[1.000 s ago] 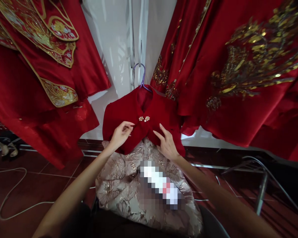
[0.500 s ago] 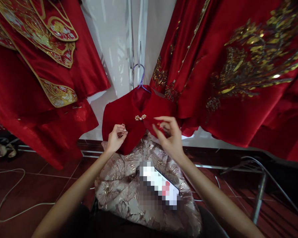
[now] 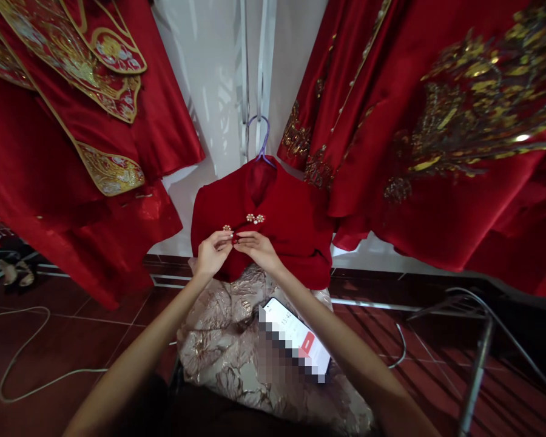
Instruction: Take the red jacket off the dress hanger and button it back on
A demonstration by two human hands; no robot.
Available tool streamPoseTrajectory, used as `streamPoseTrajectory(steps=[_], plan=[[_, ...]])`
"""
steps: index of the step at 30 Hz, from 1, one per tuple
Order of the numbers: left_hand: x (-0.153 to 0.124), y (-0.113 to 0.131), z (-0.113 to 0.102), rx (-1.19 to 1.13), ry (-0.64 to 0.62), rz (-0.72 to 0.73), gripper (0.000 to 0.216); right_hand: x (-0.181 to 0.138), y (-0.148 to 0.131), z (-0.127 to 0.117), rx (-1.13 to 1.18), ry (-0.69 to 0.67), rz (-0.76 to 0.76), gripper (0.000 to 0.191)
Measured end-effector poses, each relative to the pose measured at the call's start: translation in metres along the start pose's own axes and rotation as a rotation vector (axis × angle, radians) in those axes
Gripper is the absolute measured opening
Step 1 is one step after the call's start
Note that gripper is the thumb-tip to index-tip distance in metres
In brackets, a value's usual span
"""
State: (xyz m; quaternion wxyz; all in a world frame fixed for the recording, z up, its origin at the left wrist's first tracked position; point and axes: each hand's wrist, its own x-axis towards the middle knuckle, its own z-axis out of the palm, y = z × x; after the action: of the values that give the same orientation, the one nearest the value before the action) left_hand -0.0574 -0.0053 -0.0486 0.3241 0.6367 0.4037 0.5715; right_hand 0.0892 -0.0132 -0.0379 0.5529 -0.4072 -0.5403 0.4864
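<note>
A short red jacket with a stand collar hangs on a purple hanger in front of me. A pair of flower-shaped pearl fasteners joins its front below the collar. Lower on the left panel is another pearl flower. My left hand is closed just below that flower, fingertips pinching the red cloth. My right hand meets it there, thumb and fingers pinched on the jacket's front edge. The exact bit between the fingertips is too small to make out.
A patterned silvery-pink cloth lies over my lap, with a lit phone on it. Red embroidered garments hang at left, more red gowns at right. A metal-framed chair, a white cable and sandals are on the floor.
My right hand has moved left, bringing the jacket's right front panel across to my left hand. The left hand stays nearly in place beside the lower pearl flower.
</note>
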Motion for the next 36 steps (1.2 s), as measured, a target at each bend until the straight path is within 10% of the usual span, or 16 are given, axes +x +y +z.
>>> streamPoseTrajectory(steps=[13, 36], plan=[[0.008, -0.005, -0.002, 0.004, 0.058, 0.026, 0.021, 0.0, 0.009, 0.003, -0.514, 0.074, -0.343, 0.021], [0.013, -0.009, -0.004, 0.03, 0.1, 0.005, 0.025, 0.017, -0.002, 0.012, -0.55, 0.177, -0.53, 0.04]])
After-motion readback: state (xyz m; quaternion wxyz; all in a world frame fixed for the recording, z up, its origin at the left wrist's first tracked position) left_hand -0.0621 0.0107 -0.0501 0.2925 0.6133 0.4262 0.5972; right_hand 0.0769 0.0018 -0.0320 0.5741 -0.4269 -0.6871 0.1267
